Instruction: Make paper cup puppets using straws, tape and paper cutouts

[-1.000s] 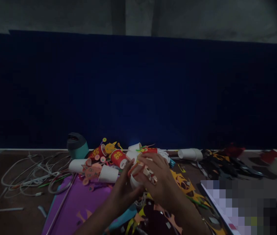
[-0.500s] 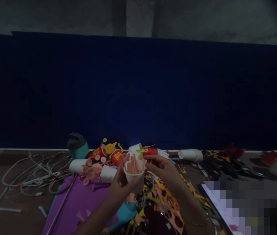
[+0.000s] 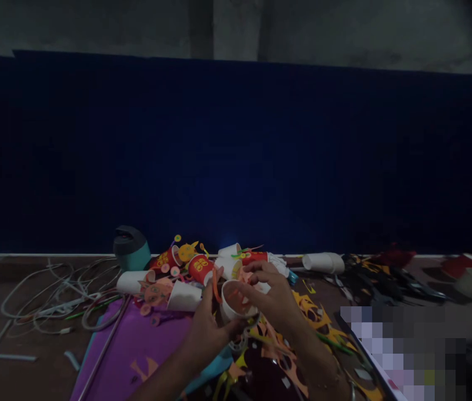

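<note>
A white paper cup (image 3: 232, 313) is held by my left hand (image 3: 211, 328), whose fingers and thumb wrap round its left side and front. The cup's mouth tilts toward the right. An orange strip (image 3: 216, 285) stands up at the cup's left rim, beside my left fingers. My right hand (image 3: 275, 298) is at the cup's right rim, its fingers bent over the opening and closed on an orange piece (image 3: 245, 277). Part of that piece is hidden by the fingers. More orange shows inside the cup.
Behind lie red cups (image 3: 199, 268), white cups (image 3: 185, 296) and paper figures. A teal-and-grey object (image 3: 132, 249) and white cables (image 3: 58, 295) are at left. Purple sheets (image 3: 136, 340), yellow and orange cut-outs (image 3: 313, 312), a stack of white cups (image 3: 323, 263) and a tablet-like edge surround the hands.
The cup has tipped toward the right. My right hand has moved left and down over its mouth. The orange strips, earlier upright in the cup's middle, now show at its left rim.
</note>
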